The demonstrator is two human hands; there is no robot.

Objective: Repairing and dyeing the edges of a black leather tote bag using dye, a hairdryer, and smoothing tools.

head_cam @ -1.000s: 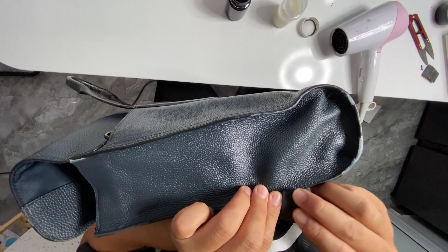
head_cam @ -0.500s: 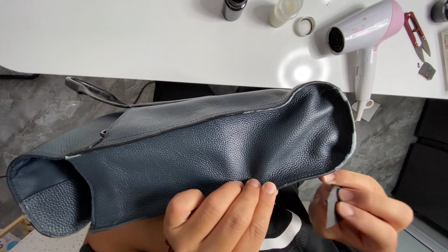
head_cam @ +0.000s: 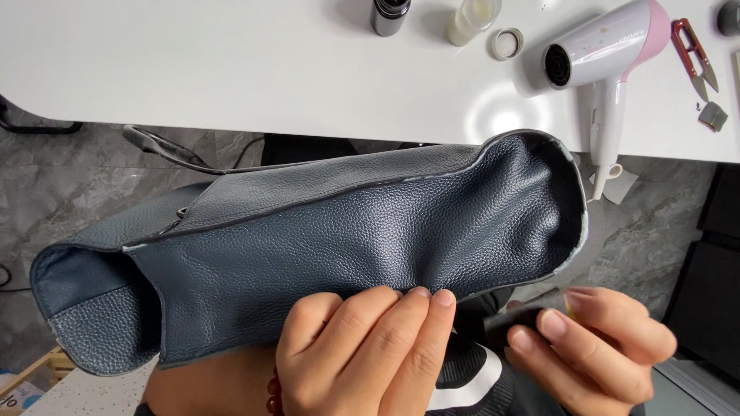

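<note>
Bag: a large navy-blue pebbled-leather bag [head_cam: 347, 254] is held in the air in front of the white table [head_cam: 231, 69], below the table's near edge and over a grey stone floor.
Long axis: the bag lies almost level from left to right, its right end slightly higher and rounded into an open curved rim.
Direction from hands: the bag sits directly above and away from both hands; its lower edge runs along the fingertips.
Left hand: the left hand [head_cam: 362, 354] grips the lower edge near the middle, fingers pressed together and curled over the leather, thumb side underneath. A dark red bead bracelet [head_cam: 271, 397] shows at the wrist.
Right hand: the right hand [head_cam: 593, 347] is just below the bag's right end, not touching it, fingers folded around a small dark object [head_cam: 512, 317] I cannot identify.
Nearer hand: the left is on the bag; the right is close beside the right corner.
Texture: grainy, soft leather that sags and creases; a pale raw edge runs along the seam and rim.
Strap: a thin dark strap [head_cam: 166, 150] loops out at the upper left.
Table items: a white-and-pink hair dryer [head_cam: 609, 46], red thread snips [head_cam: 694, 46], a dark bottle [head_cam: 389, 11], a pale jar [head_cam: 472, 19] and a small round cap [head_cam: 506, 42].
</note>
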